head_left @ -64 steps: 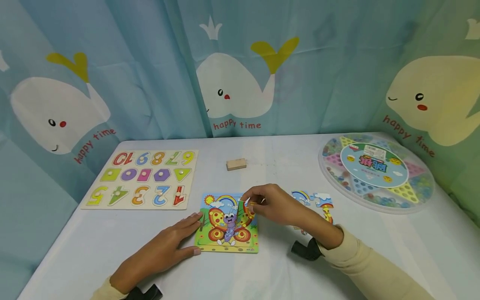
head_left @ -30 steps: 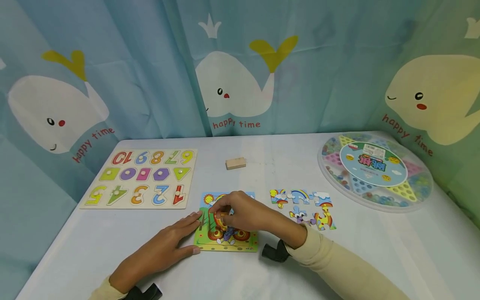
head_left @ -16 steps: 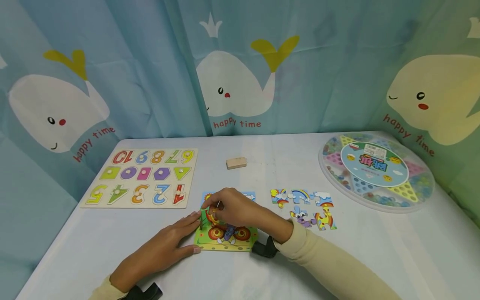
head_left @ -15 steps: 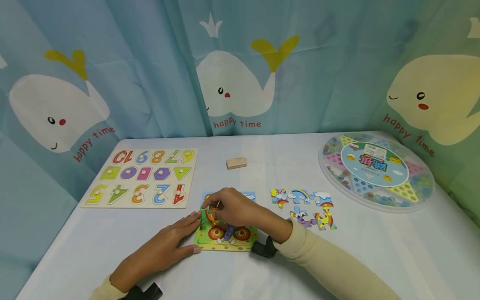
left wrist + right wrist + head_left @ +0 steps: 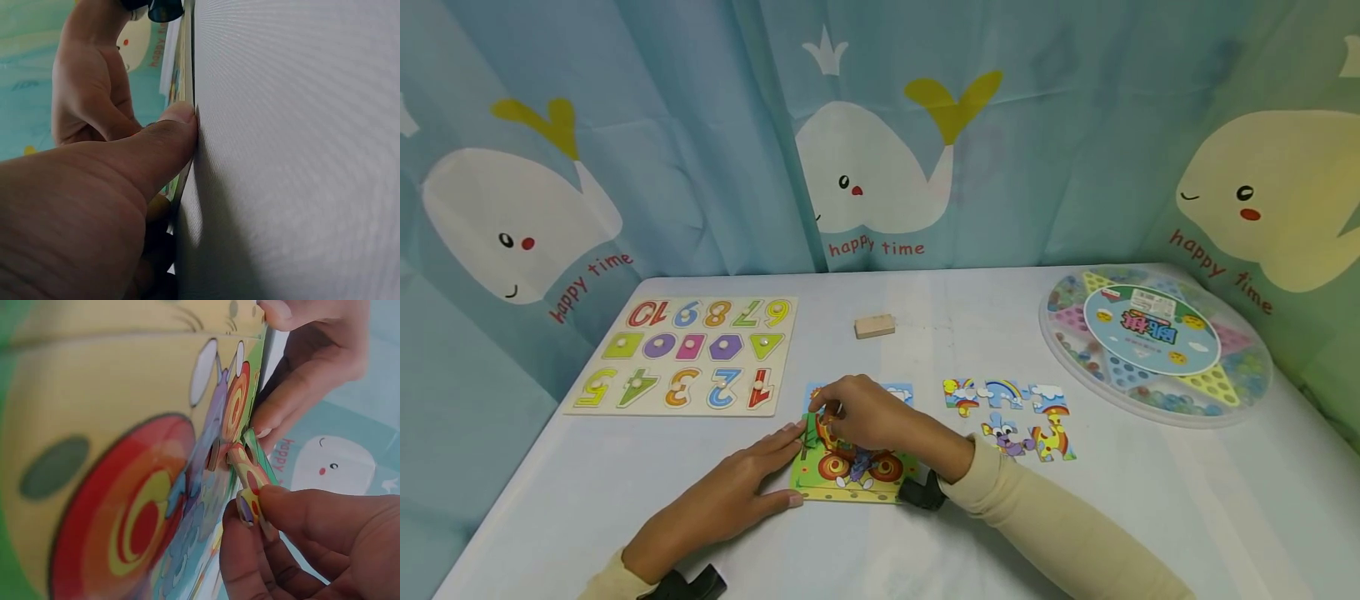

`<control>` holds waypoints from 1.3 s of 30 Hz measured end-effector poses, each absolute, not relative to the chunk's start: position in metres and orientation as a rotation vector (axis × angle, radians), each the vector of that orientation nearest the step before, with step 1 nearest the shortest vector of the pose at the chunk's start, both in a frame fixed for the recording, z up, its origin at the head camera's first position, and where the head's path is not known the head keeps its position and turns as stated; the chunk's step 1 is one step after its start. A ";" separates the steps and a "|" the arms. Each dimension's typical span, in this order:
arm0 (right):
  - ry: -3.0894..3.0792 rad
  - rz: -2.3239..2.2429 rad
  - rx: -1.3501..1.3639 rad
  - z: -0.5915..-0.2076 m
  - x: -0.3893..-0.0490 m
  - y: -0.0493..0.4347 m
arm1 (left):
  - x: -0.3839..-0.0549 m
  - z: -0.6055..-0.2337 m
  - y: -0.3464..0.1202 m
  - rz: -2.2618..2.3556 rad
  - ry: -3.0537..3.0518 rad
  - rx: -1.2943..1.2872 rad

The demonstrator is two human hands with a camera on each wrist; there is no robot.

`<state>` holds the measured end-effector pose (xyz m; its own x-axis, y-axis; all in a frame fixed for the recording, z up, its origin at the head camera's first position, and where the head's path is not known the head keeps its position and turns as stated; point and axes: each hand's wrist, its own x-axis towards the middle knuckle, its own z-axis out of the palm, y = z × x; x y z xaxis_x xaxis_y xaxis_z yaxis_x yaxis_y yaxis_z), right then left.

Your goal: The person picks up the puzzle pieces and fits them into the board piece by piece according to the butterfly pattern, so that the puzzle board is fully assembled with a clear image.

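Observation:
A butterfly picture puzzle board (image 5: pixel 812 482) lies flat on the white table in front of the person. Over its upper left part, my right hand (image 5: pixel 868 414) pinches a puzzle piece (image 5: pixel 252 478) between thumb and fingers. That piece, patterned red, yellow and green, is tilted against the board in the right wrist view. My left hand (image 5: pixel 737 487) rests along the board's left edge with fingers extended, and its thumb (image 5: pixel 169 137) presses the near side. The right hand covers much of the butterfly's top in the head view.
Several loose puzzle pieces (image 5: pixel 1002 392) lie right of the board. A number and shape board (image 5: pixel 613 367) sits at the left. Behind stands a small wooden block (image 5: pixel 874 326). At the back right is a round clear game box (image 5: pixel 1150 333), before a blue curtain (image 5: pixel 715 167).
My right hand has carried the piece from the board's upper right to its upper left. Over the last half second the piece has shifted only slightly there. The left hand stays in place.

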<state>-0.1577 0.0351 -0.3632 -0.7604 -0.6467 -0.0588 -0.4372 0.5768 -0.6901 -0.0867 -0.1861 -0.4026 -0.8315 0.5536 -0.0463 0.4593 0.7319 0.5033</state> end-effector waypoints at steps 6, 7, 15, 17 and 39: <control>2.545 -0.897 -0.905 -0.365 -0.157 0.033 | -0.087 -0.402 -0.185 0.733 2.733 0.811; 2.548 -0.888 -0.905 -0.366 -0.158 0.033 | -0.087 -0.402 -0.185 0.732 2.735 0.812; 2.585 -0.804 -0.911 -0.369 -0.159 0.030 | -0.087 -0.402 -0.185 0.726 2.740 0.820; 2.588 -0.800 -0.911 -0.370 -0.159 0.030 | -0.087 -0.402 -0.186 0.722 2.739 0.818; 2.566 -0.748 -0.846 -0.372 -0.159 0.029 | -0.087 -0.403 -0.187 0.723 2.726 0.806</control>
